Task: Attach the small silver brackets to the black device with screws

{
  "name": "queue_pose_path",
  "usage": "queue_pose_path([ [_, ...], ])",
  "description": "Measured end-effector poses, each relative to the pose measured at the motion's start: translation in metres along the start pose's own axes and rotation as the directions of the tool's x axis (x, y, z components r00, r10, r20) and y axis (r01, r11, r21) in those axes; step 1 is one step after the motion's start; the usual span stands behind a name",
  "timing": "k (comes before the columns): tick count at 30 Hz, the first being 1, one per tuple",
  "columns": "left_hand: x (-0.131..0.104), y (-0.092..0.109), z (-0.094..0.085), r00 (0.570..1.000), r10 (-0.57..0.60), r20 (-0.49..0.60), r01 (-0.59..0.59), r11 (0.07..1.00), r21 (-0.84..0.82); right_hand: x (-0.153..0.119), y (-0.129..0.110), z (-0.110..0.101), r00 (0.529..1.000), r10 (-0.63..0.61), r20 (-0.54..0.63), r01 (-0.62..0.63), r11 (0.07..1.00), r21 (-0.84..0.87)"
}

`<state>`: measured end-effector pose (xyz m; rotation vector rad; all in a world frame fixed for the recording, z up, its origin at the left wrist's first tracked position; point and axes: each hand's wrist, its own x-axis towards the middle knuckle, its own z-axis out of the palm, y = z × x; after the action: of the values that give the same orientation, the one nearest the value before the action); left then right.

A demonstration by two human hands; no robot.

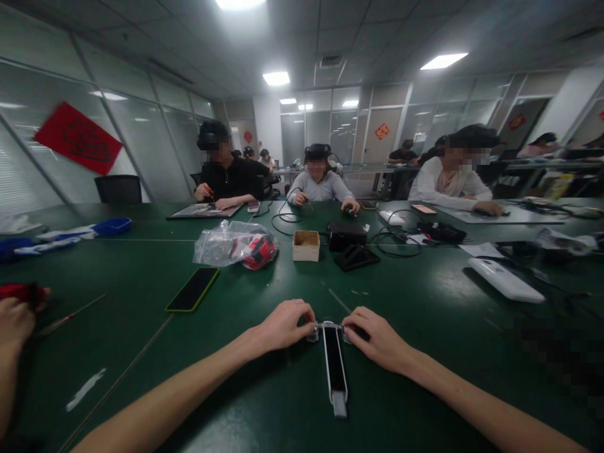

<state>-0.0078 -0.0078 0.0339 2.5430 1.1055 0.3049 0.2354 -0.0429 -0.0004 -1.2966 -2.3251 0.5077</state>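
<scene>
A long narrow black strip with a white rim (335,362) lies on the green table in front of me, a grey tab at its near end. A short metallic crosspiece (329,325) runs across its far end. My left hand (287,324) pinches the left end of that crosspiece between thumb and fingers. At the opposite end, my right hand (375,333) pinches it too. Small clear or grey bits show under the fingertips of both hands, too small to name.
Beyond my hands are a plastic bag with red-and-black contents (238,245), a small open box (306,245) and a black case (346,235). A green-edged phone (193,289) lies left, a white device (504,280) right. At far left, another person's hand (16,321) is near a screwdriver (70,314).
</scene>
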Motion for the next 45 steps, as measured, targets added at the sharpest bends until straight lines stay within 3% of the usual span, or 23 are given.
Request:
queue_pose_path([
  [12,-0.004,0.006,-0.003,0.998,-0.048,0.038,0.046,0.998,0.041,0.001,-0.007,-0.002,0.999,0.024,0.029,-0.025,0.999,0.041],
  [35,-0.008,0.004,0.001,0.999,-0.048,-0.022,0.049,0.997,0.060,0.002,-0.011,-0.002,1.000,0.018,0.019,-0.020,0.997,0.070],
  [45,-0.009,0.012,-0.005,0.997,-0.076,0.025,0.075,0.995,0.058,0.002,-0.010,0.000,1.000,-0.002,0.000,0.002,0.998,0.065],
])
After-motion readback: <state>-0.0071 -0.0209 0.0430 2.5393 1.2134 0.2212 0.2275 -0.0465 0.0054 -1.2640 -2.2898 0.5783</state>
